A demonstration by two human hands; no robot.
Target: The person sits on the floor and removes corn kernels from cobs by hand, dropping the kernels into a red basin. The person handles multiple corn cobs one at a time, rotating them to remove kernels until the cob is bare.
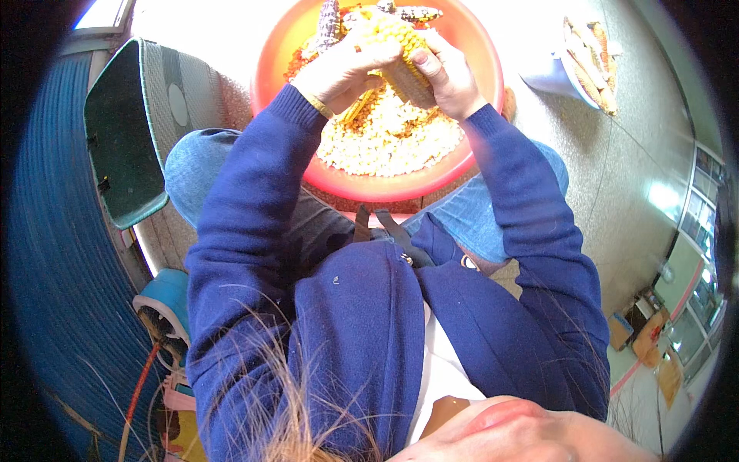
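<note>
In front of me is a wide red-orange plastic basin (369,187) between my knees. Loose pale yellow corn kernels (387,156) lie heaped in its near half. A yellow corn cob (409,81) is held above them by both hands. Its near part looks bare of kernels, while yellow rows remain on the far part. My left hand (346,72) grips its left side. On the right side, my right hand (453,75) has its thumb pressed against the rows. Dark speckled corn ears (329,26) lie at the basin's far side, and another yellow cob (359,108) rests on the kernels.
At left, a woven basket (190,86) lies on its side, its dark green mouth facing me. A pale bucket (551,75) filled with corn cobs (597,66) stands on the floor at right. Blue corrugated sheeting (55,231) and a teal container (167,289) are farther left.
</note>
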